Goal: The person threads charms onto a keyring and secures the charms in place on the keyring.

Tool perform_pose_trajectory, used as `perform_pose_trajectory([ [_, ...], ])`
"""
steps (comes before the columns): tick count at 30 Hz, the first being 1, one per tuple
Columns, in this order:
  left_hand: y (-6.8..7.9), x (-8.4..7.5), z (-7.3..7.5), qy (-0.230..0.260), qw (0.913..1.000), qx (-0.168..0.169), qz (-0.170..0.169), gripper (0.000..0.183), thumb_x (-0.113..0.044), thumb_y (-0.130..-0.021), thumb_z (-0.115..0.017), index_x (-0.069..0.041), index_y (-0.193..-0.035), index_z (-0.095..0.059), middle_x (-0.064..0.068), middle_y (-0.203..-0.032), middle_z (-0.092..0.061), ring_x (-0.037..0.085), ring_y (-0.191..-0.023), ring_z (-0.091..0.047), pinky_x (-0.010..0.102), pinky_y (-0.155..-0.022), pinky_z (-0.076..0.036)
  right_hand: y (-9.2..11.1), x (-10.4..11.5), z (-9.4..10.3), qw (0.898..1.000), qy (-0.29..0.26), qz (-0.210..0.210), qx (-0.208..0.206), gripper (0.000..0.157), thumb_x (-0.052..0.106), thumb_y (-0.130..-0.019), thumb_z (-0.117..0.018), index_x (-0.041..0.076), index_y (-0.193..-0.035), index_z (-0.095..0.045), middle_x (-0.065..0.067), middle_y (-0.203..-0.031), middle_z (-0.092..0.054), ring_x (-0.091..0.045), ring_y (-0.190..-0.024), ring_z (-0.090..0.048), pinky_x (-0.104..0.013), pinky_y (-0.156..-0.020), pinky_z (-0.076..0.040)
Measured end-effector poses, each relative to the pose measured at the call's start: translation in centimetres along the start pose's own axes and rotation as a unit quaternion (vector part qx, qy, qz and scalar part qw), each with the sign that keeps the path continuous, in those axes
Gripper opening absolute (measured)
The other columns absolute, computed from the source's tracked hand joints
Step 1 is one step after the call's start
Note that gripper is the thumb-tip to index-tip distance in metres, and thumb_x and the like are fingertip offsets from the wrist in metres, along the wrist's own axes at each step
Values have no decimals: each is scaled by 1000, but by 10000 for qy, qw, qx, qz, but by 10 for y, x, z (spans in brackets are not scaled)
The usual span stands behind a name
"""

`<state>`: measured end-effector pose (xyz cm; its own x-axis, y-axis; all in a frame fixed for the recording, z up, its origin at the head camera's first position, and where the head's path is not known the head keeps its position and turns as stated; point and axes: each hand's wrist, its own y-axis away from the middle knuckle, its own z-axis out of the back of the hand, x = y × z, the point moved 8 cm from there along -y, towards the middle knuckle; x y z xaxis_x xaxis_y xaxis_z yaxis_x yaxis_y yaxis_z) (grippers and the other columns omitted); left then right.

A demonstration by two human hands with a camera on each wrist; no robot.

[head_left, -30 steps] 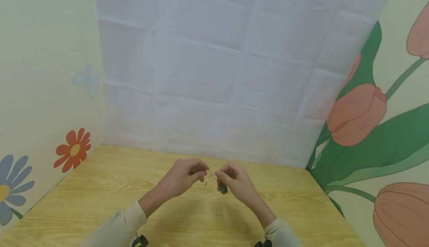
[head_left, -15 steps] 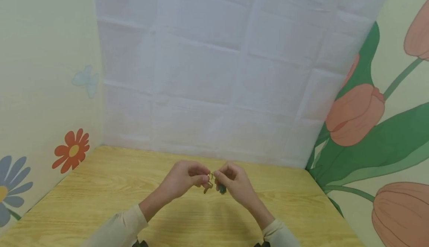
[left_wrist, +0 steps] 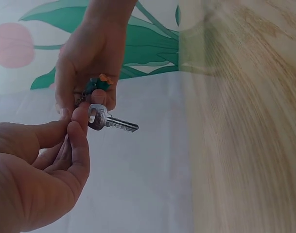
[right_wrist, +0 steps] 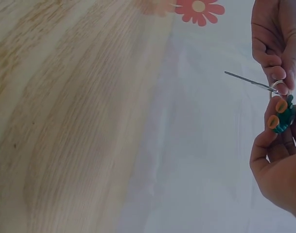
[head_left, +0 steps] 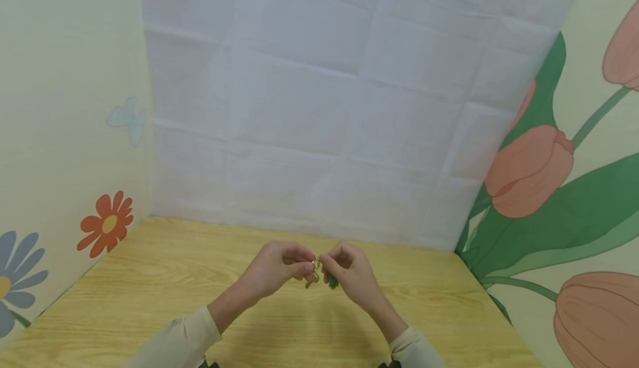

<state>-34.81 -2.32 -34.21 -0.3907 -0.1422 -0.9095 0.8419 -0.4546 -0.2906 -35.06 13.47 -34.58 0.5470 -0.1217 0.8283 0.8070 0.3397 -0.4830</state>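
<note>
My left hand (head_left: 274, 268) pinches a metal key ring (right_wrist: 272, 90) at its fingertips. From that ring a silver key (left_wrist: 119, 123) sticks out; in the head view it hangs below the fingertips. My right hand (head_left: 353, 272) pinches a keychain with a small green and orange charm (right_wrist: 285, 116). A short chain (left_wrist: 79, 99) shows by the charm in the left wrist view. Both hands' fingertips nearly meet, above the table. Fingers hide much of the ring, so I cannot tell whether the keychain is threaded onto it.
A wood-grain table (head_left: 439, 312) lies under both hands. A creased white sheet (head_left: 299, 107) stands behind it. Panels with printed flowers close off the left side, with a red flower (head_left: 107, 223), and the right side, with tulips (head_left: 531, 171).
My left hand has moved slightly right, closing the gap between the ring and my right fingertips. The key has turned and its flat side shows more. My right hand is almost still.
</note>
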Motion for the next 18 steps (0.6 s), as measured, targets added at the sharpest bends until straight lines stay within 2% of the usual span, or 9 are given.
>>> perform_pose_trajectory([
  [4, 1, 2, -2, 377, 9991, 14, 169, 20, -13, -96, -73, 2, -111, -72, 8, -91, -74, 28, -87, -72, 39, -79, -58, 1, 0, 0, 9999, 94, 22, -107, 19, 16, -101, -68, 3, -89, -61, -20, -76, -63, -18, -58, -59, -26, -49, -48],
  [7, 2, 4, -4, 603, 9977, 9, 315, 22, -12, -96, -73, 4, -112, -71, 12, -92, -74, 31, -89, -72, 40, -82, -58, 2, 3, 0, 9988, 398, 127, -242, 19, 17, -101, -69, 7, -86, -62, -13, -72, -63, -15, -58, -59, -25, -48, -47],
  [9, 3, 6, -5, 746, 9964, -19, 414, 24, -12, -97, -73, 5, -113, -70, 14, -92, -74, 33, -90, -72, 39, -83, -57, 4, 15, -2, 9972, 626, 276, -317, 18, 11, -100, -69, 6, -84, -62, -11, -71, -62, -14, -57, -58, -25, -47, -47],
  [12, 4, 6, -5, 822, 9953, -93, 509, 25, -12, -97, -72, 6, -113, -70, 14, -93, -74, 32, -90, -72, 38, -83, -57, 3, 16, -2, 9945, 861, 401, -436, 16, 4, -98, -69, 5, -83, -62, -7, -72, -62, -15, -56, -57, -25, -47, -48],
  [14, 5, 5, -5, 849, 9949, -132, 520, 26, -11, -97, -72, 8, -114, -69, 14, -93, -74, 31, -90, -72, 39, -83, -57, 3, 15, -1, 9946, 849, 361, -473, 15, 1, -97, -68, 4, -83, -62, -8, -73, -62, -20, -55, -58, -25, -46, -47],
  [18, 5, 4, -5, 759, 9958, -179, 479, 25, -12, -97, -72, 7, -113, -70, 12, -91, -74, 29, -89, -72, 42, -85, -57, 3, 2, 4, 9972, 541, 106, -502, 15, 10, -99, -70, 5, -86, -63, -10, -72, -63, -26, -55, -59, -24, -46, -46],
])
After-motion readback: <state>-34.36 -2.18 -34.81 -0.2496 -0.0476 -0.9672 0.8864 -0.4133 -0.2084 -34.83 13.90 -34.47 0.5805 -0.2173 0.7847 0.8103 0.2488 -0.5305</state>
